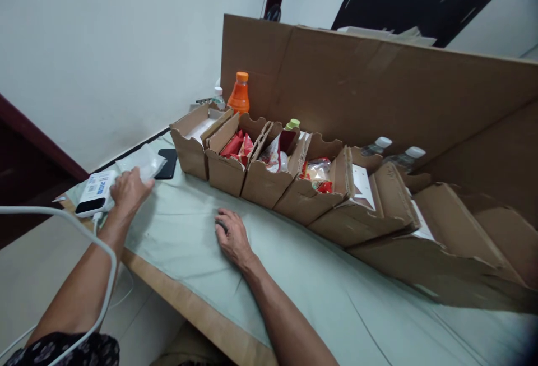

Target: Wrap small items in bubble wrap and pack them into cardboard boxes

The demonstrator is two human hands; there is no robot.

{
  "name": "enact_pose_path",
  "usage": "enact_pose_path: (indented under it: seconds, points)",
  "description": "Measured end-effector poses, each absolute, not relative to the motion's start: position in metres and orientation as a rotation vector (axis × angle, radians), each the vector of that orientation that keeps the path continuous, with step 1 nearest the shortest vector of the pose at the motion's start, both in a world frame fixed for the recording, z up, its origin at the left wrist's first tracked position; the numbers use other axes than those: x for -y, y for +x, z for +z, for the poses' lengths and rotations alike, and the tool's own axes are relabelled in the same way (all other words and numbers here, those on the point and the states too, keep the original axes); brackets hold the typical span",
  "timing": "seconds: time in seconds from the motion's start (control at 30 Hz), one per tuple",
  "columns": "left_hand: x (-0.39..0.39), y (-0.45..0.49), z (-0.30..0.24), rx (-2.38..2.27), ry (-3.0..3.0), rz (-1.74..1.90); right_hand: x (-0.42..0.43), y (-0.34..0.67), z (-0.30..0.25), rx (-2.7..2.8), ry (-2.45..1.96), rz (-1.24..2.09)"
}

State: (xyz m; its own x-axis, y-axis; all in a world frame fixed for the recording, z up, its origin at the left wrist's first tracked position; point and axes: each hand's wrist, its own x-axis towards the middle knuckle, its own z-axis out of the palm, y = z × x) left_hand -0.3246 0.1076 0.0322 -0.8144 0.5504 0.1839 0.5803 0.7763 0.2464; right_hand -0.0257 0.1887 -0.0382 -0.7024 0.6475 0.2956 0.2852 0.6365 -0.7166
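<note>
My left hand (129, 191) is at the table's left end, its fingers closed on the near edge of a crumpled translucent plastic bag (145, 160). Beside that hand lies a white device (96, 189) with a dark screen, blue print and a white cable plugged in. A black phone (167, 164) lies flat just right of the bag. My right hand (233, 237) rests on the green cloth, fingers curled round a small dark thing (221, 224) that is mostly hidden.
Cardboard bins (229, 172) stand in a slanting row, some holding red packets (238, 146) and other wrapped goods. Behind them are an orange bottle (239, 94), clear bottles with white caps (414, 154) and a tall cardboard panel (336, 74). A white cable (107, 242) loops across the left foreground.
</note>
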Motion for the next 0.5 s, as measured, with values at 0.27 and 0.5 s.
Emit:
enact_pose_path:
  seconds: [0.27, 0.5]
  points:
    - [-0.13, -0.236, 0.015, 2.402, -1.413, -0.891, -0.188, -0.032, -0.031, 2.394, -0.76, 0.872]
    - [-0.102, -0.148, -0.025, 2.101, -2.064, -1.118, -0.16, 0.018, -0.005, 2.723, -0.689, 0.719]
